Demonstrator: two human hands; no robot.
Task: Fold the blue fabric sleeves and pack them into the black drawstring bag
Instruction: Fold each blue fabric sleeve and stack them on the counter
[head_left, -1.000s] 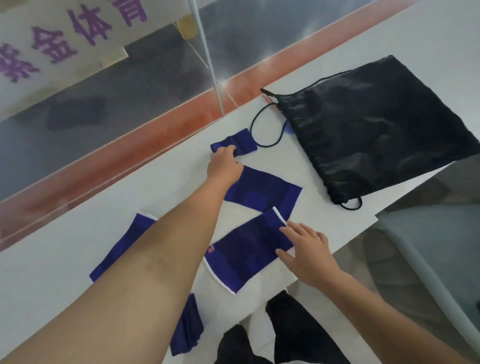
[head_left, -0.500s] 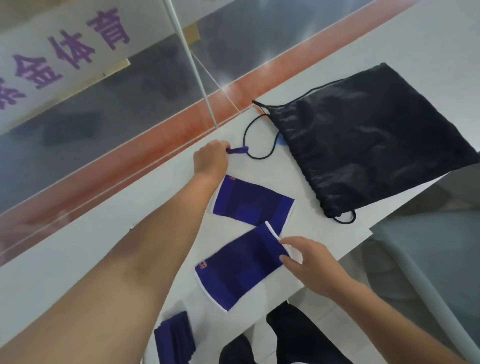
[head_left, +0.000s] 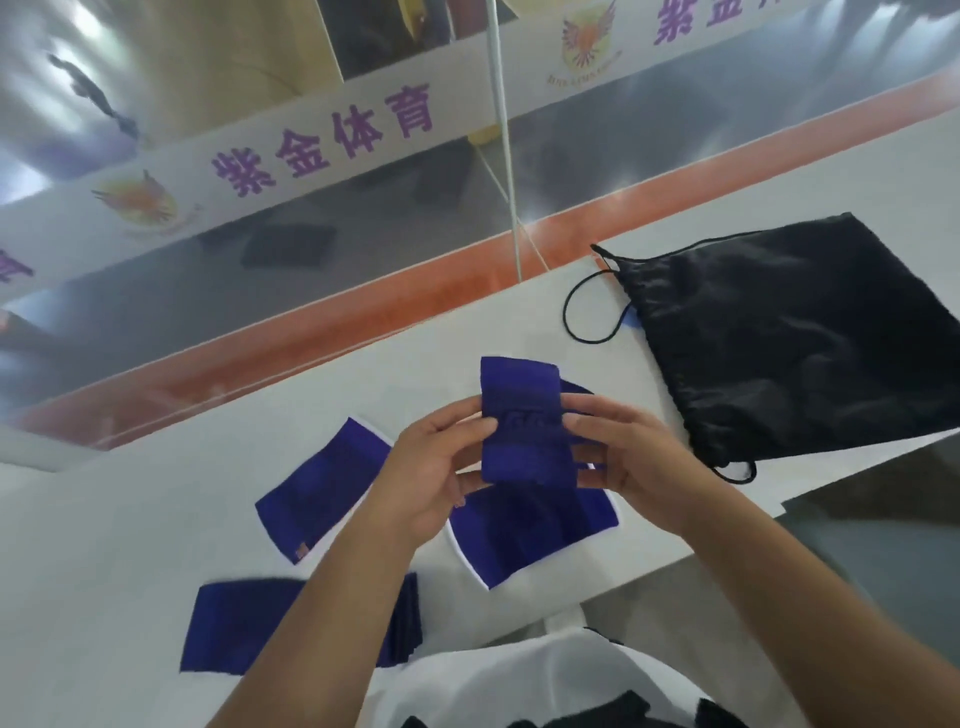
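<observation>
- We hold our left hand (head_left: 434, 467) and our right hand (head_left: 626, 452) raised above the white table (head_left: 130, 530).
- Both hands pinch a small blue sleeve (head_left: 519, 415) between them: the left hand grips its left edge, the right hand grips its right edge.
- The small blue sleeve stands upright in the air and does not touch the table.
- Under the hands, a larger sleeve (head_left: 535, 540) with a white edge lies flat on the table.
- A second flat sleeve (head_left: 322, 488) lies to the left of it, beside our left forearm.
- A third sleeve (head_left: 239, 629), blurred, lies near the front edge of the table.
- The black drawstring bag (head_left: 795, 332) lies flat at the right, apart from the sleeves.
- Its cord (head_left: 565, 312) makes a loop on the table.
</observation>
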